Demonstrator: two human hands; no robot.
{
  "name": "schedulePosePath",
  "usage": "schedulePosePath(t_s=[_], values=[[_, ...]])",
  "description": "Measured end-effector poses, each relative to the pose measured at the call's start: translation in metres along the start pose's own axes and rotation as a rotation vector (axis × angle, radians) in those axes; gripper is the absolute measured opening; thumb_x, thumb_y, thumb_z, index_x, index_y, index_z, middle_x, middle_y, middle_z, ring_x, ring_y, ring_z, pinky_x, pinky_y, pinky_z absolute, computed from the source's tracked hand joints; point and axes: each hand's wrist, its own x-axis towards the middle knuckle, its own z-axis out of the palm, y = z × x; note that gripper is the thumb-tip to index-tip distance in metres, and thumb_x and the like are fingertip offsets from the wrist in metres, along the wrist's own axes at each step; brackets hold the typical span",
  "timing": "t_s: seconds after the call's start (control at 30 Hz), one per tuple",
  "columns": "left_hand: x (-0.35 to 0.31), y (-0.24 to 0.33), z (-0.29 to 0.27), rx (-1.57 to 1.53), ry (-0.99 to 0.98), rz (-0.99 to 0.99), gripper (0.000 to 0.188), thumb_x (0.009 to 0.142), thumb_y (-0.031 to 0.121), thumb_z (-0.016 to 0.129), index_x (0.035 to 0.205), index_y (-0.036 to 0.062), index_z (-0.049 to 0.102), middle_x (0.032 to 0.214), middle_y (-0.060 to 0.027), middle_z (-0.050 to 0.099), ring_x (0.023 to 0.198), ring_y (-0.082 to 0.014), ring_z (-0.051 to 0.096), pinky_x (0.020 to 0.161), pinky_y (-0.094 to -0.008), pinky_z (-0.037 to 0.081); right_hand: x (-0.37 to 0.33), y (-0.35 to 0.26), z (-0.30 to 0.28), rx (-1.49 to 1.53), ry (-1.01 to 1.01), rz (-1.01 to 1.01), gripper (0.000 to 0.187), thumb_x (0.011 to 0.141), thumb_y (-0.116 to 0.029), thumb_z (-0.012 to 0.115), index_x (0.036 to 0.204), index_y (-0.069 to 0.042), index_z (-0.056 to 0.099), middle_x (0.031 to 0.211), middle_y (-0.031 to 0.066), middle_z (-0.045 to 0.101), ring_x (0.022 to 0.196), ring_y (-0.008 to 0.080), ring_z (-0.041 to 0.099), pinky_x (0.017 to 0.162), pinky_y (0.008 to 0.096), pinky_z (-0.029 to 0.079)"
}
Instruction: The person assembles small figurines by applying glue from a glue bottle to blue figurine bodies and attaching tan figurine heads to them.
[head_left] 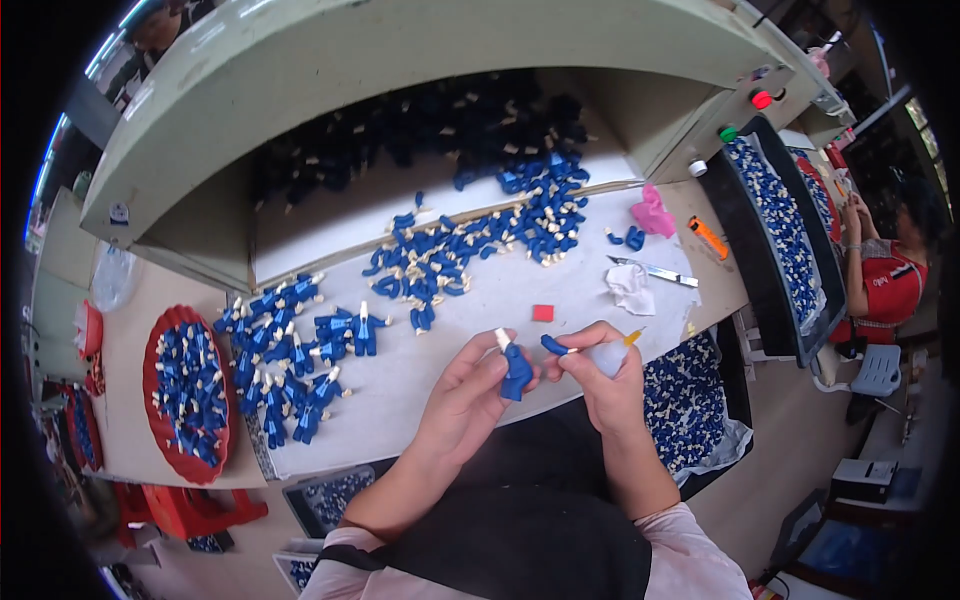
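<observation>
My left hand (pixel 470 385) is closed around a blue figurine body (pixel 517 372) with a cream peg at its top. Just to its right, my right hand (pixel 608 390) pinches a small blue figurine arm (pixel 553 345) with a cream end. A whitish squeeze bottle (pixel 607 357) with a yellow nozzle is also tucked in that hand, its nozzle pointing up and right. The two figurine pieces are close together but apart. Beyond my hands, a red square (pixel 543 313) lies on the white work surface (pixel 400 400).
Loose blue arms (pixel 440 260) are heaped toward the hood (pixel 430 50). Assembled blue figurines (pixel 295 350) lie left, beside a red tray (pixel 160 430). A craft knife (pixel 655 270), orange lighter (pixel 708 238) and pink crumpled piece (pixel 652 212) lie right. Another person (pixel 890 280) sits far right.
</observation>
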Motion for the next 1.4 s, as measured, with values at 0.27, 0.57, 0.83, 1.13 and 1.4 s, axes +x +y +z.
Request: schedulePosePath(t_s=[0.27,0.57,0.83,1.13,1.4], values=[[-0.003,-0.003,-0.013,0.116,0.004,0.000,0.026,0.084,0.005,0.048,0.110,0.0032,0.045,0.099,-0.0065,0.054,0.092,-0.0117,0.052,0.081,-0.0250,0.041,-0.004,0.009,0.000,-0.264,-0.048,-0.155,0.014,0.072,0.005,0.059,0.085,0.004,0.057,0.081,0.0095,0.060,0.070,0.0124,0.057,0.065,0.0213,0.044],[-0.003,0.001,-0.012,0.119,-0.049,0.009,0.026,0.084,0.006,0.047,0.110,0.0026,0.045,0.110,-0.0104,0.051,0.096,-0.0154,0.052,0.084,-0.0269,0.040,-0.001,0.014,0.004,-0.051,-0.034,-0.060,0.012,0.075,0.004,0.055,0.087,0.004,0.052,0.080,0.0135,0.059,0.069,0.0150,0.057,0.063,0.0254,0.046],[-0.006,0.000,-0.013,0.127,-0.082,0.013,0.026,0.085,0.005,0.046,0.110,0.0015,0.045,0.113,-0.0121,0.050,0.098,-0.0190,0.053,0.086,-0.0284,0.040,-0.001,0.022,0.008,-0.020,-0.008,-0.079,0.012,0.076,0.004,0.053,0.088,0.004,0.051,0.079,0.0143,0.059,0.067,0.0152,0.057,0.061,0.0253,0.046],[-0.005,-0.002,-0.013,0.125,-0.033,0.002,0.026,0.085,0.006,0.047,0.111,0.0019,0.045,0.111,-0.0110,0.051,0.095,-0.0156,0.053,0.084,-0.0268,0.041,-0.002,0.024,0.010,-0.526,0.098,-0.316,0.017,0.068,0.006,0.063,0.083,0.000,0.059,0.079,0.0085,0.060,0.070,0.0121,0.056,0.058,0.0221,0.044],[-0.003,-0.006,-0.014,0.132,0.005,0.022,0.026,0.085,0.006,0.047,0.111,0.0021,0.044,0.110,-0.0109,0.052,0.094,-0.0141,0.052,0.083,-0.0253,0.041,0.001,0.023,0.004,-0.757,0.043,-0.539,0.022,0.063,0.008,0.063,0.083,0.000,0.058,0.074,0.0100,0.059,0.060,0.0176,0.057,0.055,0.0239,0.044]])
